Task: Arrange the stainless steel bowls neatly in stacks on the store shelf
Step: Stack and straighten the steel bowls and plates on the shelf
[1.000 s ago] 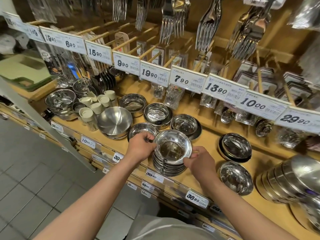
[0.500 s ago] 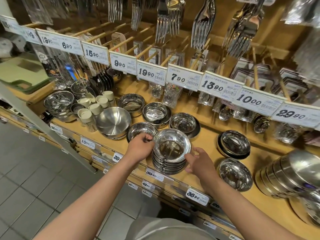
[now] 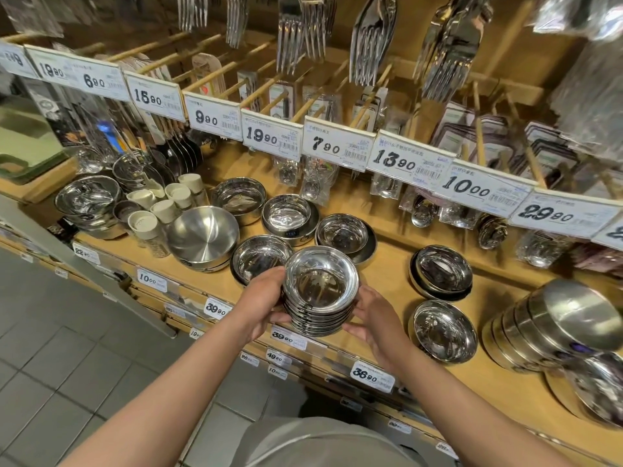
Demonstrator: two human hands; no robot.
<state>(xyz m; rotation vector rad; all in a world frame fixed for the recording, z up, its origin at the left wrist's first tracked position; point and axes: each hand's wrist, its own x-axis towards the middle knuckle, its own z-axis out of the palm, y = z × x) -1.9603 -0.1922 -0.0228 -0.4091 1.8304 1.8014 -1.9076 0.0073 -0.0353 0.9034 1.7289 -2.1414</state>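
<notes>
A stack of several shiny shallow steel bowls (image 3: 320, 284) stands at the front edge of the wooden shelf (image 3: 384, 274). My left hand (image 3: 264, 299) grips the stack's left side with curled fingers. On the right side, my right hand (image 3: 376, 320) holds it low down, thumb up by the rim and fingers under the lower bowls. Single bowls and short stacks sit around it: one just left (image 3: 258, 259), one behind (image 3: 344, 232), two at the right (image 3: 441, 269) (image 3: 443, 328). I cannot tell whether the stack rests on the shelf or is lifted.
A large brushed bowl (image 3: 204, 235), deeper bowls (image 3: 237, 197) (image 3: 288, 214) and white-capped jars (image 3: 161, 207) fill the left of the shelf. A row of big bowls lies on its side at the far right (image 3: 553, 325). Price tags (image 3: 337, 143) and hanging forks (image 3: 371, 38) overhang the back.
My right hand has slid from the top bowl's rim down to the lower side of the stack. My left hand stays on the left side.
</notes>
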